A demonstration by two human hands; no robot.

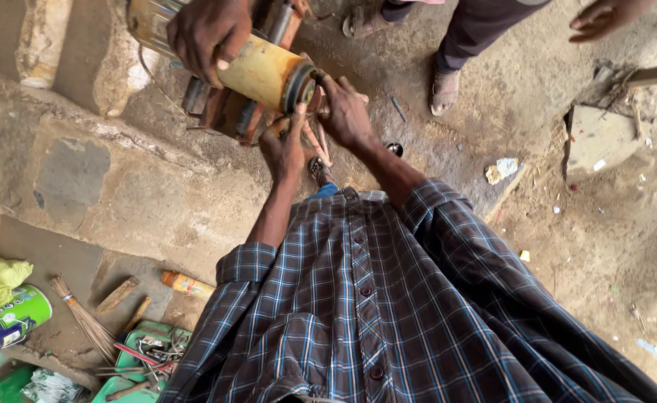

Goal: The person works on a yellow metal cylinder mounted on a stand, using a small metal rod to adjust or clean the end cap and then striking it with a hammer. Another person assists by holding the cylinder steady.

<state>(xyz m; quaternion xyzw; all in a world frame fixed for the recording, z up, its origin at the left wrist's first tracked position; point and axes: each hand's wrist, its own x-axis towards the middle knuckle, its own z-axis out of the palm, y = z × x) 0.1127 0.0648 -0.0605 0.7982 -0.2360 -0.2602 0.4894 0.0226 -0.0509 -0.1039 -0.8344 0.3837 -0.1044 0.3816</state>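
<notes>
Hands work at the dark end cap [302, 86] of a yellow cylinder [257, 67], which lies tilted across a rusty metal frame [224, 112] on the stone ledge [104, 179], near its outer edge above the dirt floor [605, 246].

Left hand [282, 145] comes up from below, fingers curled against the underside of the cap. Right hand [346, 112] is closed over the cap's outer rim, fingertips pressed on it. Whether either pinches a small part is hidden by the fingers.

A co-worker's hand [207, 33] grips the cylinder body from above and steadies it; that person's sandalled feet [444, 89] stand on the floor beyond.

Judgement: the step looks like seating or turning the cap. Doing it well means keeping the cap square to the cylinder axis, even pressure from both hands, body held firm so it doesn't roll on the frame.

Lower ledge corner: green tray of tools [145, 354], small broom [82, 317], paint can [7, 325].
</notes>
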